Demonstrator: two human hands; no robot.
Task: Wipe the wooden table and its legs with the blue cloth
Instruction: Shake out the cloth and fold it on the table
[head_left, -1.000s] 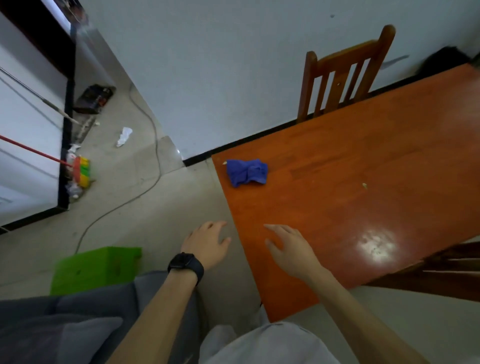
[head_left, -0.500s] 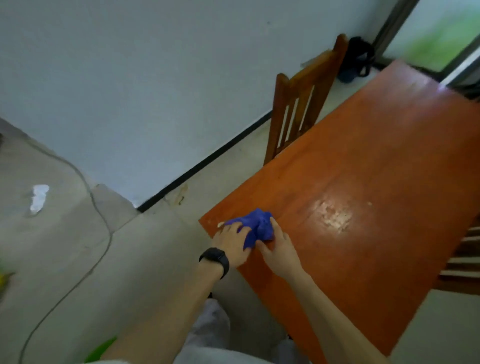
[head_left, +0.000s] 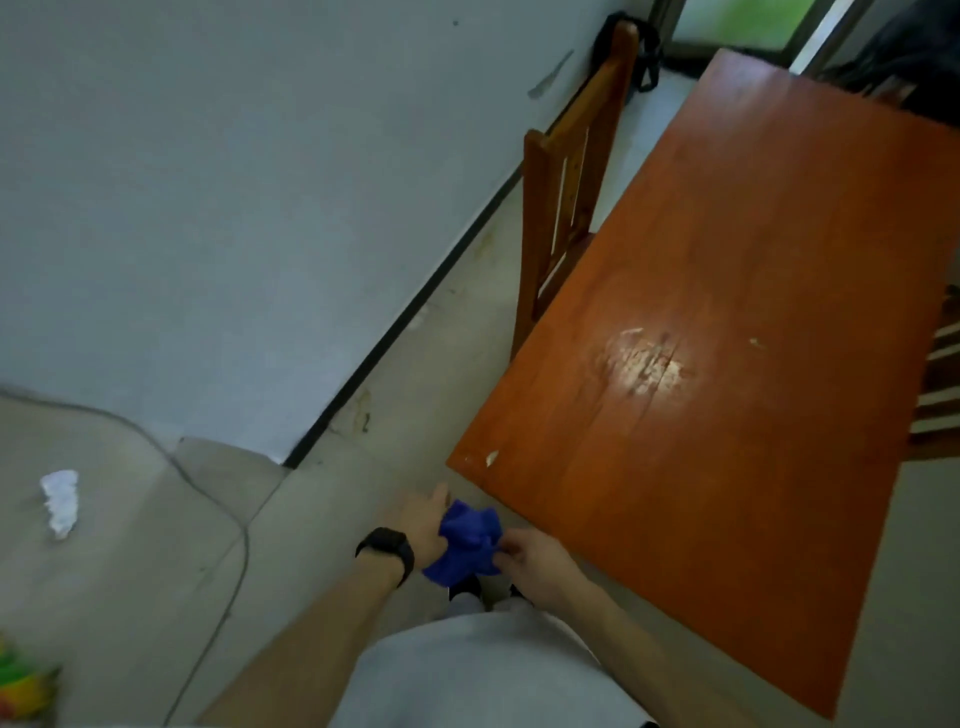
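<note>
The blue cloth (head_left: 466, 543) is bunched into a crumpled wad, held off the tabletop just beside the near corner of the wooden table (head_left: 727, 364). The table's orange-brown top is glossy, with a pale worn patch mid-surface; its legs are hidden.

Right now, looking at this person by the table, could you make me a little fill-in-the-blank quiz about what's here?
1. The cloth held between both hands is ____ in colour.
2. The left hand has a black ____ on its wrist.
3. Pushed in at the wooden table's wall side stands a wooden ____.
4. The cloth is held over the floor, off the table's near ____.

Missing words: blue; watch; chair; corner
</note>
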